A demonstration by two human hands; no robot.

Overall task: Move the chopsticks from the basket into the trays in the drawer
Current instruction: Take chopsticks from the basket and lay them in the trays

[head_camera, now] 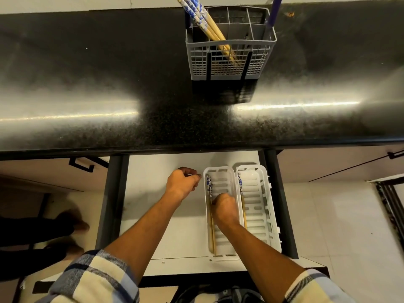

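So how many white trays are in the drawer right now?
2. The left tray sits mid-drawer with chopsticks along its left wall, under the right hand. The right tray lies directly beside it, against the drawer's right side, also holding chopsticks. None appear hidden.

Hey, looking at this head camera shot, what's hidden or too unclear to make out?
- Right hand: its knuckles cover whatever the fingers do in the left tray.
- Chopsticks in the basket: tops cut by the upper edge; mesh obscures the tips, so no count.
- Purple handle: top cut off.
- Left hand: fingertip contents unclear.
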